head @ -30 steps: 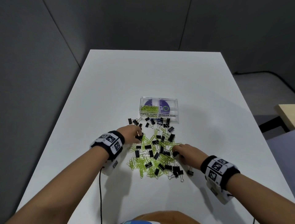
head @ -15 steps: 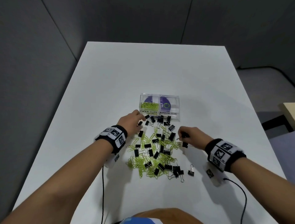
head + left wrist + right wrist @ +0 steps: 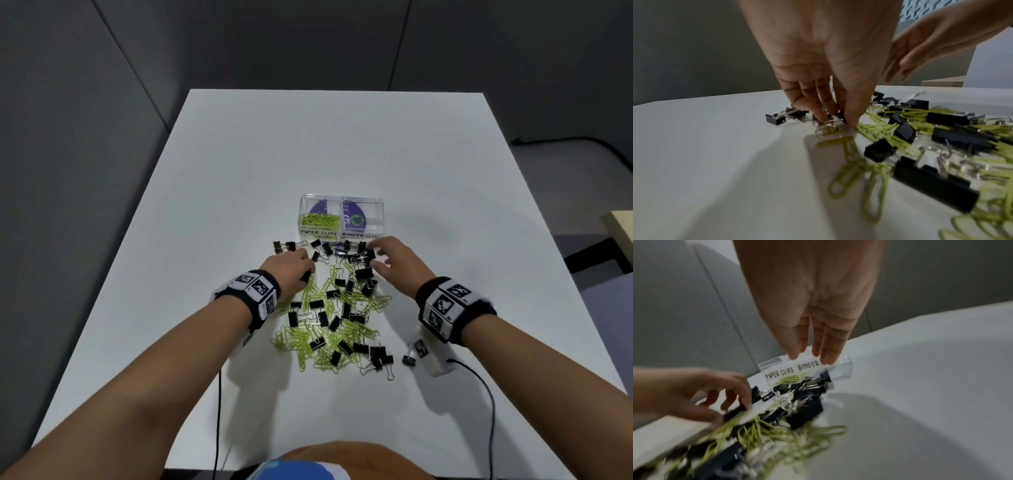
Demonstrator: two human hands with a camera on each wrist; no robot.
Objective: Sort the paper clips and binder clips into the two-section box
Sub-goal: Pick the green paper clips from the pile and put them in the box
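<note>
A clear two-section box (image 3: 342, 197) stands mid-table, labelled PAPER CLIPS on the left and BINDER on the right. Green paper clips (image 3: 320, 220) lie in its left section; the right section shows only a purple sticker. A mixed pile (image 3: 335, 308) of black binder clips and green paper clips spreads in front of it. My left hand (image 3: 306, 274) is at the pile's left edge and pinches a black binder clip (image 3: 827, 124) between thumb and fingers. My right hand (image 3: 376, 255) hovers by the box's front wall (image 3: 842, 368), fingers (image 3: 828, 345) straight and holding nothing.
Several binder clips (image 3: 327, 248) lie bunched right against the box front. One binder clip (image 3: 409, 356) sits apart near my right wrist. Cables (image 3: 219, 411) trail from both wrists to the table's near edge. A wooden surface (image 3: 621, 226) stands beyond the right edge.
My right hand moved forward from the pile to the box front; the binder clip it held is gone from its fingers. My left hand drew back to the pile's left edge and pinched a binder clip.
</note>
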